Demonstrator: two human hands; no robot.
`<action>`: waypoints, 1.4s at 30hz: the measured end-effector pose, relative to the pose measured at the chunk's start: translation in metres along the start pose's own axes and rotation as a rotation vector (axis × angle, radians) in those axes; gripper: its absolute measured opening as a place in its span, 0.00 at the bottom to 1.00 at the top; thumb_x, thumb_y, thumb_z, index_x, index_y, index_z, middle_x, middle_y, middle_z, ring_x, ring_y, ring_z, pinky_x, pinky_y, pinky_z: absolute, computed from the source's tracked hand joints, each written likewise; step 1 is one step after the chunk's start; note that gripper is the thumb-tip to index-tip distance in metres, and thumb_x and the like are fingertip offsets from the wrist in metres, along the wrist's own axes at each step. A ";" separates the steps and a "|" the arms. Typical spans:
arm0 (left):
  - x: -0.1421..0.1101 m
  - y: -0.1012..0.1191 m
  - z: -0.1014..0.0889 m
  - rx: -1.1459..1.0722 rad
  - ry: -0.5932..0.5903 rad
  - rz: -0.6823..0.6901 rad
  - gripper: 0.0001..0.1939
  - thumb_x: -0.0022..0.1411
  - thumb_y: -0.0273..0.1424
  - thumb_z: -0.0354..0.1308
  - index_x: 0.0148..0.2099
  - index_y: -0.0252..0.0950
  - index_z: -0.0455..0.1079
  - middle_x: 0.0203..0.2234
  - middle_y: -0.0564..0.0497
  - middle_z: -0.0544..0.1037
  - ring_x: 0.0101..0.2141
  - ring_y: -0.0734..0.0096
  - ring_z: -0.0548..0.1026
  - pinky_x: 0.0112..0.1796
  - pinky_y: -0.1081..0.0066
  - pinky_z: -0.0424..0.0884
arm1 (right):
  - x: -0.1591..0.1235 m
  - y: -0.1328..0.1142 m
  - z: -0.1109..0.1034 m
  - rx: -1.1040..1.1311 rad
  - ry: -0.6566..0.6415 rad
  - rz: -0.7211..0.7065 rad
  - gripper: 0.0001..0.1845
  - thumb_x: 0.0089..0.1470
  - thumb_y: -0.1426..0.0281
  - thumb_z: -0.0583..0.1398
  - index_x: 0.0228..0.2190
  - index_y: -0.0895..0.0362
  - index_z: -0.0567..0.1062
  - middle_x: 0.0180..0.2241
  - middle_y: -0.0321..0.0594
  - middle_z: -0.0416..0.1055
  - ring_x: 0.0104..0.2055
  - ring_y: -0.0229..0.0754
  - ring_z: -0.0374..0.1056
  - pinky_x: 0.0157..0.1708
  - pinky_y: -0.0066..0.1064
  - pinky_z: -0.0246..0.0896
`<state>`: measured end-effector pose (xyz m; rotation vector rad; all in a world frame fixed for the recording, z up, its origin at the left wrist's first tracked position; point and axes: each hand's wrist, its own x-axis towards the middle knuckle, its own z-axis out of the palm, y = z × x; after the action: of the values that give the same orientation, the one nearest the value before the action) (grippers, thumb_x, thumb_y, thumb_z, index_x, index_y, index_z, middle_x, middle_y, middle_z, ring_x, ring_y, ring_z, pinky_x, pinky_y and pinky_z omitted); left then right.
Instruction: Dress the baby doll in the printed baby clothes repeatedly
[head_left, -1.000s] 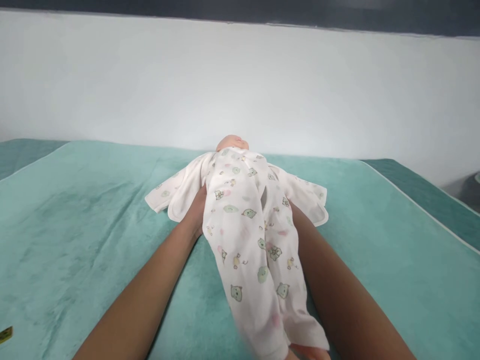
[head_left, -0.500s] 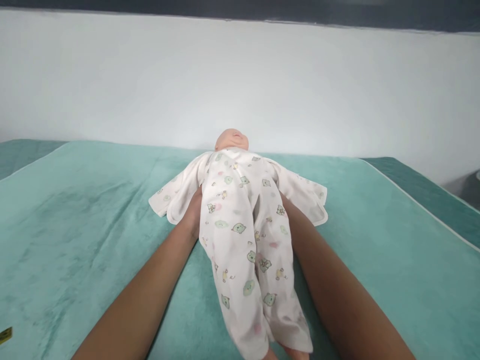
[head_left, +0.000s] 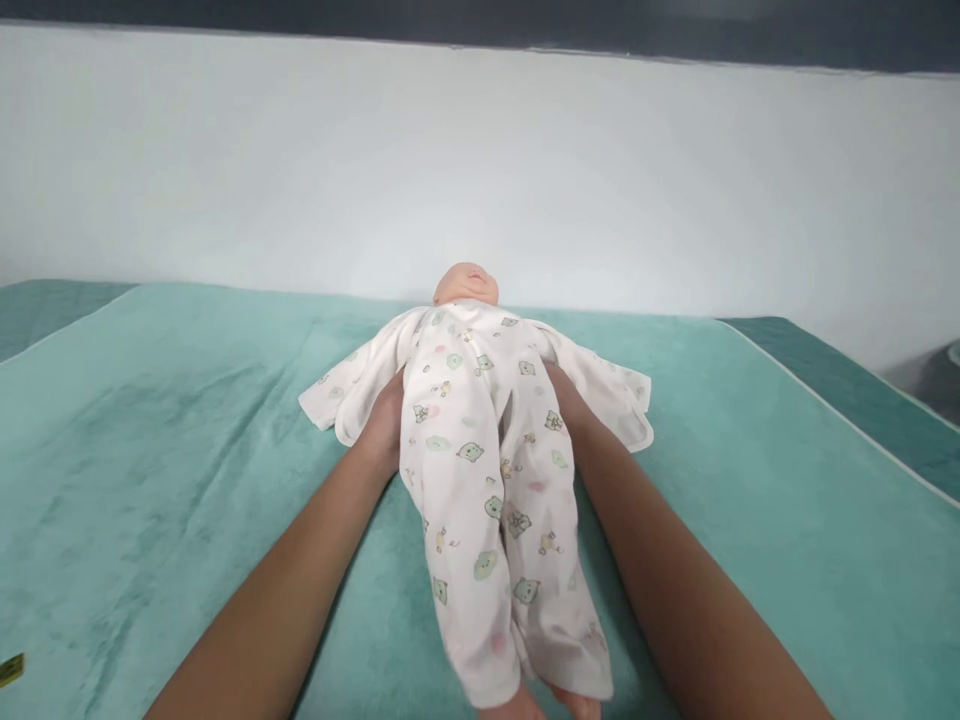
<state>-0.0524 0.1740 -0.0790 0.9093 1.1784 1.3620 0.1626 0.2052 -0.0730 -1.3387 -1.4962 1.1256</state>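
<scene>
A baby doll in white printed clothes (head_left: 480, 440) lies on its back, head (head_left: 466, 284) away from me, bare feet (head_left: 517, 706) towards me. Its long trousers, patterned with small green animals, reach the chest. A white jacket of the same print spreads out beneath, its sleeves (head_left: 337, 385) stretched to either side. My left hand (head_left: 387, 425) holds the doll's left-of-picture side at the waist, fingers hidden under the body. On the opposite side my right hand (head_left: 564, 395) holds it too, mostly covered by the trousers.
A green plush sheet (head_left: 187, 480) with a few creases covers the surface, with a darker green border (head_left: 840, 390) at right. Behind the doll's head rises a white wall (head_left: 480, 150). A small yellow-and-black label (head_left: 12, 669) lies at lower left.
The doll's trousered legs and feet have swung left. Its body has shifted slightly left between my hands, and my right forearm has followed left. The jacket sleeves stay nearly in place.
</scene>
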 end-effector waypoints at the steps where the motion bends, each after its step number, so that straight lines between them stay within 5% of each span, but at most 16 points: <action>1: 0.001 0.000 -0.001 -0.013 -0.019 -0.022 0.18 0.46 0.41 0.65 0.39 0.38 0.76 0.27 0.48 0.79 0.36 0.54 0.78 0.38 0.59 0.74 | 0.001 0.002 0.001 -0.007 0.047 -0.003 0.09 0.47 0.65 0.59 0.29 0.57 0.77 0.32 0.40 0.77 0.37 0.48 0.68 0.38 0.38 0.65; 6: 0.004 0.005 -0.007 0.141 0.028 0.098 0.18 0.51 0.37 0.59 0.43 0.35 0.76 0.34 0.48 0.80 0.38 0.58 0.76 0.41 0.62 0.71 | 0.006 -0.002 0.003 -0.008 0.405 -0.159 0.14 0.52 0.61 0.56 0.35 0.55 0.76 0.36 0.41 0.76 0.39 0.43 0.69 0.44 0.37 0.64; 8: 0.003 0.009 -0.008 0.273 0.124 0.214 0.15 0.55 0.37 0.57 0.43 0.36 0.76 0.38 0.48 0.80 0.42 0.60 0.75 0.45 0.64 0.68 | 0.013 -0.011 0.003 0.007 0.429 -0.240 0.15 0.53 0.61 0.56 0.38 0.55 0.76 0.38 0.41 0.76 0.40 0.42 0.69 0.44 0.36 0.64; 12: 0.001 0.016 -0.008 0.410 0.245 0.357 0.14 0.61 0.40 0.54 0.43 0.39 0.74 0.42 0.49 0.78 0.45 0.63 0.72 0.47 0.68 0.65 | 0.038 -0.034 0.003 -0.174 0.193 -0.346 0.12 0.51 0.62 0.58 0.33 0.55 0.77 0.40 0.41 0.75 0.44 0.43 0.69 0.48 0.37 0.61; 17: 0.001 0.018 -0.009 0.526 0.119 0.261 0.17 0.56 0.47 0.60 0.41 0.40 0.68 0.36 0.53 0.75 0.31 0.69 0.69 0.35 0.69 0.63 | 0.065 -0.058 -0.004 -0.354 -0.104 -0.348 0.14 0.47 0.60 0.62 0.35 0.56 0.77 0.39 0.41 0.75 0.42 0.44 0.68 0.47 0.38 0.59; 24: 0.007 0.011 -0.010 0.500 0.119 0.337 0.12 0.61 0.38 0.55 0.30 0.38 0.59 0.33 0.55 0.72 0.29 0.73 0.64 0.37 0.71 0.61 | 0.077 -0.076 -0.005 -0.516 -0.346 -0.449 0.08 0.48 0.64 0.61 0.29 0.55 0.70 0.40 0.39 0.71 0.45 0.44 0.65 0.45 0.36 0.56; 31: 0.017 0.001 -0.013 0.307 0.130 0.337 0.10 0.57 0.27 0.52 0.28 0.38 0.53 0.25 0.57 0.64 0.33 0.72 0.65 0.37 0.72 0.60 | 0.087 -0.084 0.020 -0.815 -0.150 -0.473 0.10 0.56 0.66 0.55 0.27 0.54 0.59 0.26 0.33 0.65 0.29 0.39 0.58 0.31 0.31 0.48; 37: 0.020 -0.004 -0.016 0.275 0.148 0.317 0.10 0.56 0.25 0.51 0.27 0.38 0.51 0.23 0.58 0.60 0.28 0.74 0.62 0.33 0.73 0.59 | 0.095 -0.080 0.039 -0.862 -0.022 -0.378 0.09 0.56 0.66 0.56 0.26 0.54 0.61 0.27 0.36 0.66 0.29 0.40 0.59 0.31 0.32 0.49; 39: 0.020 -0.006 -0.017 0.335 0.166 0.343 0.11 0.56 0.25 0.51 0.27 0.39 0.51 0.23 0.58 0.60 0.29 0.73 0.63 0.34 0.72 0.59 | 0.083 -0.074 0.043 -0.778 0.037 -0.381 0.06 0.57 0.69 0.54 0.28 0.55 0.63 0.30 0.39 0.68 0.32 0.42 0.62 0.33 0.33 0.53; 42: 0.016 -0.010 -0.019 0.485 0.225 0.425 0.06 0.58 0.27 0.53 0.32 0.39 0.56 0.28 0.57 0.66 0.31 0.72 0.66 0.38 0.70 0.63 | 0.031 -0.065 0.045 -0.665 0.115 -0.580 0.02 0.56 0.74 0.54 0.33 0.56 0.66 0.41 0.44 0.70 0.44 0.45 0.63 0.42 0.35 0.56</action>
<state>-0.0703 0.1866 -0.0940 1.4413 1.5917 1.5724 0.0993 0.2294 -0.0220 -1.2113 -2.0816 0.1760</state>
